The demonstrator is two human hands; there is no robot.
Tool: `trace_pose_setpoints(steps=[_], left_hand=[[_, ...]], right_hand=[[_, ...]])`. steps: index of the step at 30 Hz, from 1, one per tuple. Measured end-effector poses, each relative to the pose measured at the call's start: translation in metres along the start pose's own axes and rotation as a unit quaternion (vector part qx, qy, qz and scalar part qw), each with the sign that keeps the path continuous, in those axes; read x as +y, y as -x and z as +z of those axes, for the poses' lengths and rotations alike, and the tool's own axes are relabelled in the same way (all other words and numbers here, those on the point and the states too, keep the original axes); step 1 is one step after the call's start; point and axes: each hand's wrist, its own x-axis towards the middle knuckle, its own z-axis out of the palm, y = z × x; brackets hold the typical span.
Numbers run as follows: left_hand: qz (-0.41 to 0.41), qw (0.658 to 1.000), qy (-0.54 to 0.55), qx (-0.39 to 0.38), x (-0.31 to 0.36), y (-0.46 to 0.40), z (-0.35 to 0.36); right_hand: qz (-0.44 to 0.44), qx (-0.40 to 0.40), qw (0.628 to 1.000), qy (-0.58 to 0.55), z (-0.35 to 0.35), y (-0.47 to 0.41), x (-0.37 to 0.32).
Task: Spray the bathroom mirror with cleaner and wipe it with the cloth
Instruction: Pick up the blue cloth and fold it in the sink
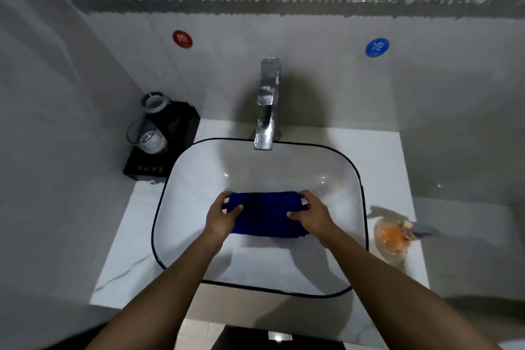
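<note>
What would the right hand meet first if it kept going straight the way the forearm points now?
Apart from the folded dark blue cloth the right hand already grips, probably the white basin's far inner wall, then the chrome faucet behind it. Depth is hard to judge from this single view.

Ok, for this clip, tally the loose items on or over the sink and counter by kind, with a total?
Blue cloth, held over the basin by both hands: 1
Spray bottle with orange liquid, lying on the counter at right: 1
Glass cups on the black tray: 2
Black tray: 1
Total: 5
</note>
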Motion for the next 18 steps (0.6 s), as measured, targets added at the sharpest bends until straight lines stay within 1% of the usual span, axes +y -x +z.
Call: trace_pose_setpoints(steps=[4,7,10,13,16,18], left_hand=[[0.035,0.997,-0.064,0.006,-0.015,-0.011,-0.005],[0.079,0.992,-0.098,0.014,-0.022,-0.013,-0.010],[0.085,0.994,-0.065,-0.004,-0.024,-0.014,-0.015],[0.057,0.997,-0.029,-0.034,-0.020,-0.019,-0.022],[0.031,0.998,0.014,-0.060,-0.008,-0.022,-0.033],[0.026,0.996,0.021,-0.082,0.003,-0.021,-0.042]], right_hand=[[-0.021,0.036,0.996,0.077,0.018,-0.007,0.007],[-0.045,0.064,0.994,0.076,0.023,-0.009,0.004],[-0.026,0.048,0.998,0.029,0.023,-0.010,0.000],[-0.008,0.022,0.999,-0.047,0.022,-0.008,-0.003],[0.004,0.010,0.989,-0.148,0.017,-0.004,-0.012],[0.006,0.000,0.981,-0.193,0.012,-0.002,-0.019]])
